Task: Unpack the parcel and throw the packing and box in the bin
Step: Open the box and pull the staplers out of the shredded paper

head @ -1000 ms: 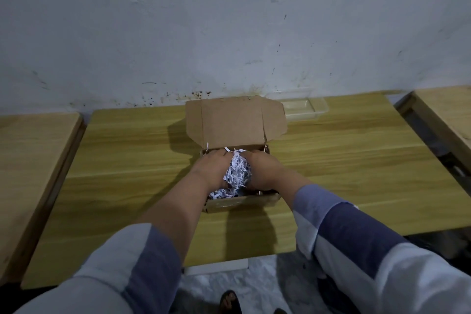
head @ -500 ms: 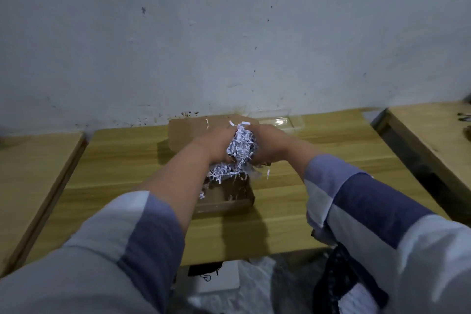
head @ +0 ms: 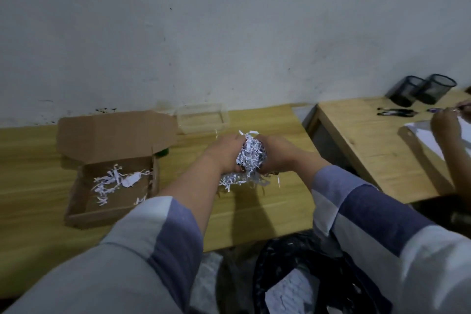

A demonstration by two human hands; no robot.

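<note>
While the bin (head: 300, 280) with its black liner gapes at my six o'clock, just under the table (head: 254, 222) edge, I've got the wad of shredded paper (head: 251, 155) cupped above the tabletop. My left hand (head: 224, 153) and right hand (head: 276, 154) press in from either side, fingers curled tight around it. Loose strands dangle from the underside, so I'd squeeze firm and bring it straight back over the liner before letting go, or bits will scatter on the wood. At ten o'clock the box (head: 112, 186) sits open, lid flung back, a few scraps inside to gather. Farther off, at twelve, a clear plastic tray (head: 202, 120) rests by the wall.
</note>
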